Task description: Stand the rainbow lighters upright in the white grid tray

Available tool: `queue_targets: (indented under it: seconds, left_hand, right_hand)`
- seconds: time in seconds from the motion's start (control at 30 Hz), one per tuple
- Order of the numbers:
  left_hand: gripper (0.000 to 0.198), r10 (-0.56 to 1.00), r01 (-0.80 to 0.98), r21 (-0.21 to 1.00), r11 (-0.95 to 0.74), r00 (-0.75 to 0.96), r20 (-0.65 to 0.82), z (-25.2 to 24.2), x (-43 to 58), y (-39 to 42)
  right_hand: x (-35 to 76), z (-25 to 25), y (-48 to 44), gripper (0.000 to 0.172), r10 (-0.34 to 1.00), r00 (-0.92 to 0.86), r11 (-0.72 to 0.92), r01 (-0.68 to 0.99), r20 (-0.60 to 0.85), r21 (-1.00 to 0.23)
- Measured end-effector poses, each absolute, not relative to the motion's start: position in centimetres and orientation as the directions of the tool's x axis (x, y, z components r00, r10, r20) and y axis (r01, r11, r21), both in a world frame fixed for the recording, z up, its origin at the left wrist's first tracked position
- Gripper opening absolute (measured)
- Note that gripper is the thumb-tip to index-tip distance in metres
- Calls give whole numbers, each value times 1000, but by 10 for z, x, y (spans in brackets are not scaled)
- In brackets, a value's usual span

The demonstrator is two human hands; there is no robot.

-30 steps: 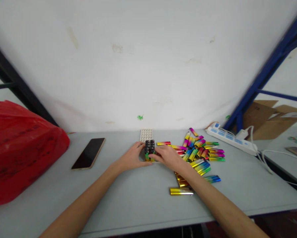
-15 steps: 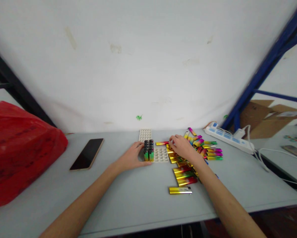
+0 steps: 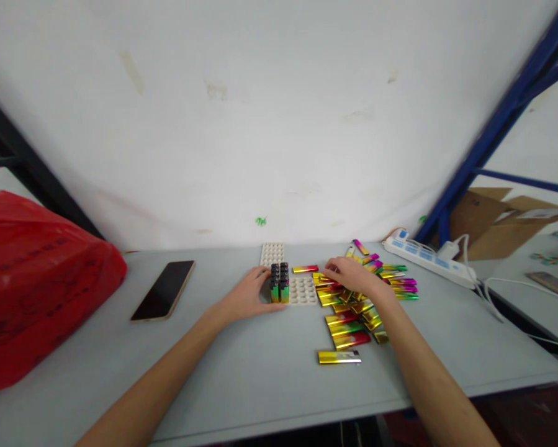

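Note:
A block of upright lighters [image 3: 279,282] with black tops and green-gold bodies stands in the left part of a white tray with round holes [image 3: 303,290]. Around its left side curls my left hand [image 3: 248,293], thumb at the front and fingers behind, gripping the block. My right hand [image 3: 351,274] is over a heap of shiny multicoloured lighters [image 3: 348,315], its fingers bent down at the heap's left edge; what is between them is hidden. One red-yellow lighter [image 3: 305,269] lies alone behind the tray. Another gold-silver lighter [image 3: 339,357] lies apart in front.
A second white holed tray [image 3: 273,253] is by the wall behind the block. At left are a phone [image 3: 164,290] and a red plastic bag [image 3: 46,285]. A white power strip [image 3: 430,257] with cables lies at right, near a blue frame [image 3: 493,124] and cardboard box [image 3: 497,226].
My right hand has shifted slightly right, away from the lone red-yellow lighter and over the heap. My left hand stays at the block of lighters.

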State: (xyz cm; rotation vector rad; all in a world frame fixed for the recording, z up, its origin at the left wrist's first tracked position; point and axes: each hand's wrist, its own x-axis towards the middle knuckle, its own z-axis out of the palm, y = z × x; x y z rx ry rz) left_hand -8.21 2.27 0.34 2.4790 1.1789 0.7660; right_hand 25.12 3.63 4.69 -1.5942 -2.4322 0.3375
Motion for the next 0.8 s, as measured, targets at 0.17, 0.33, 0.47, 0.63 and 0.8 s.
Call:
queue_targets:
  seconds: [0.17, 0.33, 0.47, 0.63, 0.8]
  left_hand:
    - [85, 797, 643, 472, -603, 517, 314, 6, -81, 21]
    - [83, 798, 646, 470, -601, 512, 318, 8, -81, 20]
    - [85, 796, 650, 461, -604, 520, 310, 7, -82, 21]
    - [86, 787, 655, 436, -617, 523, 328, 2, -83, 24]
    - [84, 786, 648, 445, -618, 522, 331, 5, -81, 22]
  right_hand:
    - [260, 52, 35, 24, 901, -432, 408, 828, 24, -385]
    - [264, 49, 38, 13, 922, -386, 365, 841, 28, -399]
    - [262, 42, 41, 17, 935, -334, 353, 855, 119, -380]
    - [255, 38, 44, 25, 921, -218, 336, 861, 322, -381]
    - [241, 43, 43, 29, 873, -122, 366, 804, 473, -468]
